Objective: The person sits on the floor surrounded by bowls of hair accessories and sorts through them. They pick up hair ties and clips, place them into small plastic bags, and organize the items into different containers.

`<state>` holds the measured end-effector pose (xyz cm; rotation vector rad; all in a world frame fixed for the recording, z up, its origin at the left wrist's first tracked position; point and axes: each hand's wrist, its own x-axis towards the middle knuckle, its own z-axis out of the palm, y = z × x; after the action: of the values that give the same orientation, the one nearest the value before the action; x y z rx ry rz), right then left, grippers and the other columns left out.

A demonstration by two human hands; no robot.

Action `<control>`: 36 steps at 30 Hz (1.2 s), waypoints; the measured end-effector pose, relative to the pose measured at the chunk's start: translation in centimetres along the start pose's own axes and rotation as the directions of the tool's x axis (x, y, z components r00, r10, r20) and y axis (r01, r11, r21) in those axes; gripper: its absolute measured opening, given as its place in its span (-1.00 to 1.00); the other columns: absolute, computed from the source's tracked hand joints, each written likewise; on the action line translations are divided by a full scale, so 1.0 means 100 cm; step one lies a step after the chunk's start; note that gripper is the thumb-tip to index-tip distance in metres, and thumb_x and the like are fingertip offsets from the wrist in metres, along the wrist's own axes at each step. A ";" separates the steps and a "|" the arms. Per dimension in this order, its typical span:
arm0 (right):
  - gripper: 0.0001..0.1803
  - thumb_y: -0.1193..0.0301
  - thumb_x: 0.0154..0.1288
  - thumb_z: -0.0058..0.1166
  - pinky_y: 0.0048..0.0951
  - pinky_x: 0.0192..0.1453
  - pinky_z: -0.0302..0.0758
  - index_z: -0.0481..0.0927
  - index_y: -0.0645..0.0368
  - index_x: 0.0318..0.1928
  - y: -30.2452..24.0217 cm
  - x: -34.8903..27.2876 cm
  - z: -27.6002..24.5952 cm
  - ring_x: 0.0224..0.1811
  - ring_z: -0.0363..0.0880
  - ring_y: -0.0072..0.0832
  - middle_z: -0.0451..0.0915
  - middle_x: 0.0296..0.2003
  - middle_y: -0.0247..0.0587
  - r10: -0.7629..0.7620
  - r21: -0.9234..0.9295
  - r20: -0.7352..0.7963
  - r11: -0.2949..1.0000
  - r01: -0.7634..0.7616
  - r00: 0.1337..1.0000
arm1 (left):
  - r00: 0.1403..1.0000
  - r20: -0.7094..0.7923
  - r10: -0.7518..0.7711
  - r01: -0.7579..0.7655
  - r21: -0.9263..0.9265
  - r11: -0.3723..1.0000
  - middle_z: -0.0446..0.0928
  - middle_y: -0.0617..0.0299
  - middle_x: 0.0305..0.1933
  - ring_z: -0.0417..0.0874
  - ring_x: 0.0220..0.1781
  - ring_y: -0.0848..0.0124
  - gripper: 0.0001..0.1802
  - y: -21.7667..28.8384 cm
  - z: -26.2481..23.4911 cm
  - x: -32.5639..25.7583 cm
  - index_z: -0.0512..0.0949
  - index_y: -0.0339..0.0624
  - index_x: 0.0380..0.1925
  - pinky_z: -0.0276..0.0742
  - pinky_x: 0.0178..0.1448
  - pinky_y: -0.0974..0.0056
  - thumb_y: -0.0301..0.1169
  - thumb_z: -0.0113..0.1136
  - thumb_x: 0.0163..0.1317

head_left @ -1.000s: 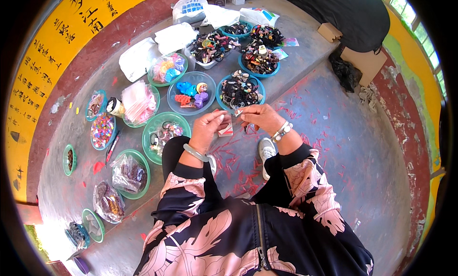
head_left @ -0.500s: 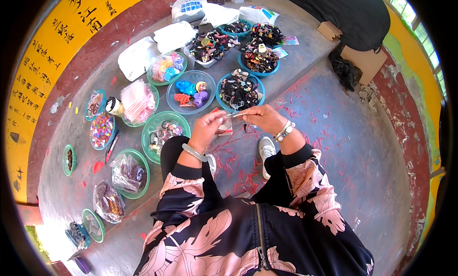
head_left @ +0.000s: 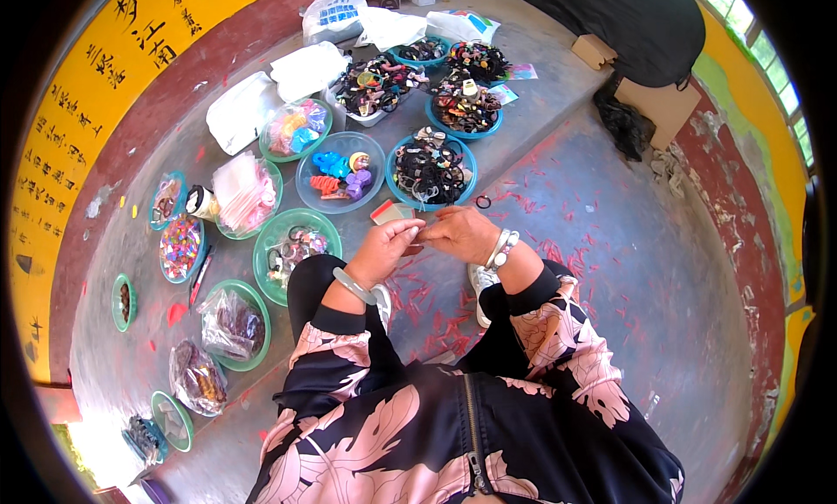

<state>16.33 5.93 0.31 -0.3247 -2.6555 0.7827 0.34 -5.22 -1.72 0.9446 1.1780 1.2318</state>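
My left hand (head_left: 384, 253), with a pale bangle at the wrist, is closed in a pinch. Its fingertips meet those of my right hand (head_left: 464, 234), which is also closed, fingers bent down. What they pinch between them is mostly hidden and too small to name. Just beyond my left fingers shows a small pale card or packet with a red edge (head_left: 391, 213); I cannot tell whether it is held or lying there. A small black ring (head_left: 483, 202), like a hair tie, shows just past my right hand. Nearest ahead is a blue bowl (head_left: 394, 188) of black hair ties.
A clear bowl (head_left: 307, 188) holds bright hair pieces. Green bowls hold pink sachets (head_left: 244, 190), bagged hair ties (head_left: 295, 251) and a dark bagged bundle (head_left: 234, 323). White bags (head_left: 242, 112) lie behind. Red scraps (head_left: 558, 269) litter the floor around my shoes.
My hands have come closer together, and my right hand has turned its back upward. The thin piece seen between the fingertips is now covered. The red-edged card shows farther out.
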 end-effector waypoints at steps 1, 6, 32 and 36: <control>-0.86 0.36 0.06 -0.04 -0.23 -0.28 0.43 0.61 -0.05 -0.40 0.000 0.000 0.000 -0.36 0.50 -0.23 0.53 -0.54 -0.24 -0.028 0.005 -0.015 1.000 0.028 1.000 | 1.000 0.003 -0.014 0.014 -0.028 1.000 0.51 0.21 -0.16 0.55 -0.17 0.50 -0.69 0.003 0.001 0.000 0.45 -0.31 -0.06 0.53 -0.11 0.39 -0.37 -0.02 0.26; -0.87 0.38 0.04 -0.02 -0.23 -0.31 0.42 0.62 -0.03 -0.44 -0.005 0.003 -0.003 -0.39 0.50 -0.22 0.53 -0.55 -0.22 -0.088 -0.040 -0.038 0.995 0.086 0.995 | 0.995 0.004 -0.102 0.101 -0.167 0.981 0.54 0.15 -0.19 0.57 -0.16 0.42 -0.72 0.001 -0.002 0.001 0.47 -0.35 -0.12 0.52 -0.05 0.34 -0.39 0.01 0.24; -0.79 0.49 -0.04 0.03 -0.25 -0.20 0.40 0.59 0.08 -0.31 -0.019 0.014 -0.008 -0.36 0.53 -0.23 0.56 -0.51 -0.15 0.072 0.057 -0.228 0.997 -0.060 0.971 | 0.997 -0.063 -0.033 0.016 -0.263 0.965 0.51 0.17 -0.11 0.57 -0.11 0.43 -0.67 0.025 0.012 -0.002 0.38 -0.29 -0.01 0.56 -0.27 0.44 -0.44 -0.05 0.22; -0.71 0.50 -0.05 0.03 -0.22 -0.09 0.35 0.54 0.06 -0.21 -0.020 0.016 -0.004 -0.30 0.53 -0.26 0.57 -0.48 -0.21 0.011 -0.010 -0.202 1.000 -0.014 0.979 | 0.996 -0.069 -0.048 0.021 -0.353 0.935 0.52 0.18 -0.14 0.58 -0.13 0.42 -0.70 0.021 0.010 0.001 0.40 -0.29 -0.06 0.55 -0.17 0.41 -0.44 -0.03 0.21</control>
<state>14.83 4.96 2.20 -0.4023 -2.4704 0.6986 0.91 -4.82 0.48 0.6107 0.9836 1.4042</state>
